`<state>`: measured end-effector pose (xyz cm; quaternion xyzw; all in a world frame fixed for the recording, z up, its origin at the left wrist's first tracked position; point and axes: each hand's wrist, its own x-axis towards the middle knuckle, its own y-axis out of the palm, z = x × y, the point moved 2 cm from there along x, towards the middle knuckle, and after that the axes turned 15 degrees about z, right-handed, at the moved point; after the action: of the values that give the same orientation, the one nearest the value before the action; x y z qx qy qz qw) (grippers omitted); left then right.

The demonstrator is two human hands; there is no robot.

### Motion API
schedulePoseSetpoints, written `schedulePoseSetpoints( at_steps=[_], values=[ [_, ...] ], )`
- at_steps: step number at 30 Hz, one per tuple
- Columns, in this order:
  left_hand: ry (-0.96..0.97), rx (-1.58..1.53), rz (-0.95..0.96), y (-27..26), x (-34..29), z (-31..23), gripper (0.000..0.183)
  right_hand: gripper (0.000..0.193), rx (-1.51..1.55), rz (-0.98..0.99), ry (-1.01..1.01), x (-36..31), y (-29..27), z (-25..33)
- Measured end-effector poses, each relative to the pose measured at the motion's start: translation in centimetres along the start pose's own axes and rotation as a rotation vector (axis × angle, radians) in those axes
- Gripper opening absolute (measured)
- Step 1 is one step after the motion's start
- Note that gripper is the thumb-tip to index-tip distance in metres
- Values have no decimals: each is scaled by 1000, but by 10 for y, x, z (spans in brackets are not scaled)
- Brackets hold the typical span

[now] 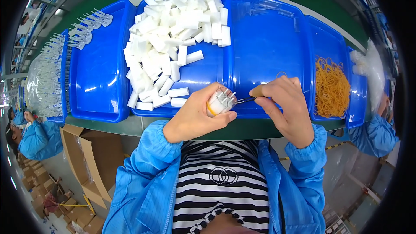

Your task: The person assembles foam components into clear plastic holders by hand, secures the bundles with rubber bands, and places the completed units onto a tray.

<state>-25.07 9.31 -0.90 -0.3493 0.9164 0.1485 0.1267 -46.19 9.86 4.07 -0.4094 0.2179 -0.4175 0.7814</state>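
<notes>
My left hand (195,119) is closed around a bundle of short white pieces (218,105). An orange rubber band circles the bundle, and clear plastic parts with dark outlines show at its upper end. From the right, my right hand (281,104) pinches a pair of dark tweezers (248,99); their metal tips reach the bundle's right side. A thin orange loop (281,74) shows just above my right hand. Both hands are over the front edge of the blue trays.
White blocks (173,28) fill much of one blue tray (203,82). Orange rubber bands (331,87) lie in a tray at right. Clear plastic parts with thin stems (89,28) lie at left, beside a bagful (45,78). An open cardboard box (93,160) stands below left. Co-workers sit on both sides.
</notes>
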Motion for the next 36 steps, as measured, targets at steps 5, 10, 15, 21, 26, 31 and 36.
schedulePoseSetpoints(
  at_steps=[5, 10, 15, 21, 26, 31, 36],
  values=[
    [20, 46, 14, 1, 2, 3, 32, 14, -64, 51, -46, 5, -6, 2],
    [5, 80, 12, 3, 3, 3, 33, 13, -113, 105, -117, 10, -7, 5],
    [-55, 1, -9, 4, 2, 5, 33, 14, -245, 22, -113, 8, -6, 11],
    [14, 10, -15, 5, -1, 3, 33, 12, -144, -23, -74, 6, -19, 10],
    [48, 117, -40, 8, 2, 6, 34, 14, -150, -17, -73, 7, -15, 12],
    [62, 201, -52, 9, 2, 7, 36, 17, -145, 76, -92, 8, -15, 15],
    [87, 265, -76, 12, 3, 8, 37, 19, -278, 67, -133, 8, -13, 16]
  ],
)
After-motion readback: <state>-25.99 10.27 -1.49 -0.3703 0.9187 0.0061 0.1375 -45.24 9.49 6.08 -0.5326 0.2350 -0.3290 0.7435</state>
